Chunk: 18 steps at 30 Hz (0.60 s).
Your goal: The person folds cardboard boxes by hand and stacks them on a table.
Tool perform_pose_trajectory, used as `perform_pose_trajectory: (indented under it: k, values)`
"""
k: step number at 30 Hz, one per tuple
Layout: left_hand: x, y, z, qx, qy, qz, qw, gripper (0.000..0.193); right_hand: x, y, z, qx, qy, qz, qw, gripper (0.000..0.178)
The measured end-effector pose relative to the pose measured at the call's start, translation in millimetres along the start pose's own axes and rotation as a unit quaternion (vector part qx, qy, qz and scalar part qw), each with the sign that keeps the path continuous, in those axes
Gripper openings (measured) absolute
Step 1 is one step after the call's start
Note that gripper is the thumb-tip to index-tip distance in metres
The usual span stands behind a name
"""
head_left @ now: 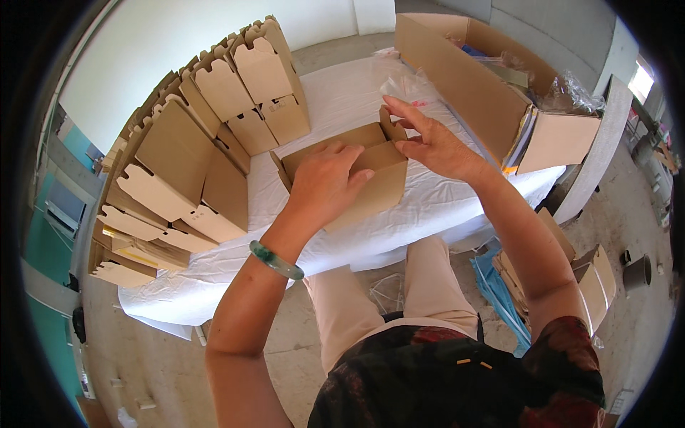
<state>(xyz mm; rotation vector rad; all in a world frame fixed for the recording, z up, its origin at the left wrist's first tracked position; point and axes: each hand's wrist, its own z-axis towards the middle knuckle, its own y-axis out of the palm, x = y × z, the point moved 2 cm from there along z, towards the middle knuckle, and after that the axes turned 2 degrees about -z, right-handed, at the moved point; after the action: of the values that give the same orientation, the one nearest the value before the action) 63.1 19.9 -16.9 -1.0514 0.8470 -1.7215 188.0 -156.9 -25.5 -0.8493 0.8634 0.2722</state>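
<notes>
An open brown cardboard box (378, 189) sits on the white-covered table in front of me. My left hand (328, 175) lies over its left part, with the thumb apart from the fingers and the fingertips hidden. On that wrist is a green bangle (276, 261). At the box's right end, by a raised end flap (389, 126), is my right hand (432, 143). Its forefinger stretches out past the flap, and the thumb is near the box rim. I see neither hand gripping anything.
Stacked cardboard boxes (175, 153) line the table's left side. A large carton (457, 78) with clear plastic inside stands at the right back. Clear plastic film (407, 85) lies beside it. Folded cardboard (596, 282), blue sheeting (496, 296) and a dark bucket (637, 272) are on the floor at right.
</notes>
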Motion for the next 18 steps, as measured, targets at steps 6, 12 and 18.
perform_pose_trajectory:
  k: [6,12,18]
  values:
    - [-4.6,5.9,2.3,-0.004,-0.004,-0.018,1.000,0.034,12.9,24.4,-6.9,0.059,-0.058,-0.106,0.991,0.067]
    - [4.0,5.9,9.1,-0.024,-0.005,0.023,0.999,0.015,3.0,32.3,-11.3,0.085,-0.078,-0.216,0.970,0.067]
    - [-11.6,10.0,15.7,0.058,0.049,0.126,0.989,0.015,3.2,30.3,-7.9,0.063,-0.096,-0.204,0.972,0.067]
